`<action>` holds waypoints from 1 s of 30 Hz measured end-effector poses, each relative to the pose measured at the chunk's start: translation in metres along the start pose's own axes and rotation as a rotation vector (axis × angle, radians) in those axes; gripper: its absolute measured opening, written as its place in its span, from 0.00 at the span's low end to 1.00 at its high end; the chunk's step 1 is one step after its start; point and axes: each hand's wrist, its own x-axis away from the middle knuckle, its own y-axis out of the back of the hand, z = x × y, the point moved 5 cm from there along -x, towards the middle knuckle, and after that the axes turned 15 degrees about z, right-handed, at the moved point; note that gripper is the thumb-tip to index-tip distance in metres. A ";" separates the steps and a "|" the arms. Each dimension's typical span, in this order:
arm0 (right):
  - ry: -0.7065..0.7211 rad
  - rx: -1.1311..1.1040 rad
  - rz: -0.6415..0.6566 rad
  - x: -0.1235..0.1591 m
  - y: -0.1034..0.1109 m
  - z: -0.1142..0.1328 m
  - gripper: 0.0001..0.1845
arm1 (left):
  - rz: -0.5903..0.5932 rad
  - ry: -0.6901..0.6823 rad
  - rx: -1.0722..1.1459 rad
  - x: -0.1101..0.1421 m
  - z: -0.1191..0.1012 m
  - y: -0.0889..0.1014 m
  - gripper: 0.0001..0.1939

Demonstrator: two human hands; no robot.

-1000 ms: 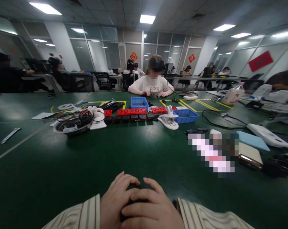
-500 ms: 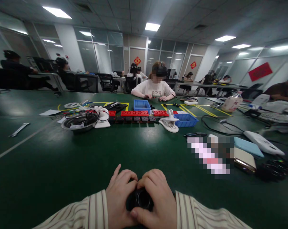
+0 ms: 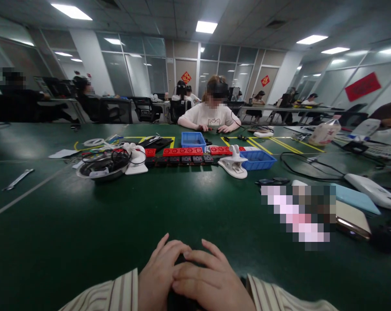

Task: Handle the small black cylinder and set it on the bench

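Close to me at the bottom of the head view, a black object (image 3: 181, 300) sits between my hands, mostly covered by them; its kind cannot be made out. My left hand (image 3: 162, 271) curls around its left side, index finger bent over the far edge. Lying across its top are the fingers of my right hand (image 3: 212, 276), their tips reaching the left hand's fingers. The right little-side fingers hide the round part of the object.
Ahead on the green table (image 3: 143, 207) stand a metal bowl of cables (image 3: 101, 172), red socket strips (image 3: 182, 151), a white clip stand (image 3: 233, 164) and blue bins (image 3: 258, 160). A wrench (image 3: 19, 179) lies left; a power bank (image 3: 352, 219) right. Another person (image 3: 211, 114) sits opposite.
My right hand has shifted from the object's right side, thumb in front, to lying across its top with fingers extended left. The round opening is now covered. The view has turned slightly.
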 end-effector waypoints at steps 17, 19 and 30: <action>-0.275 -0.066 -0.171 -0.004 -0.001 0.008 0.17 | 0.085 -0.017 0.064 -0.008 -0.009 0.011 0.18; -0.244 -0.089 -0.156 -0.005 0.000 0.012 0.12 | 0.095 -0.035 0.092 -0.009 -0.012 0.012 0.18; -0.075 -0.085 -0.126 -0.001 0.007 0.014 0.19 | 0.094 -0.043 0.035 -0.007 -0.012 0.008 0.30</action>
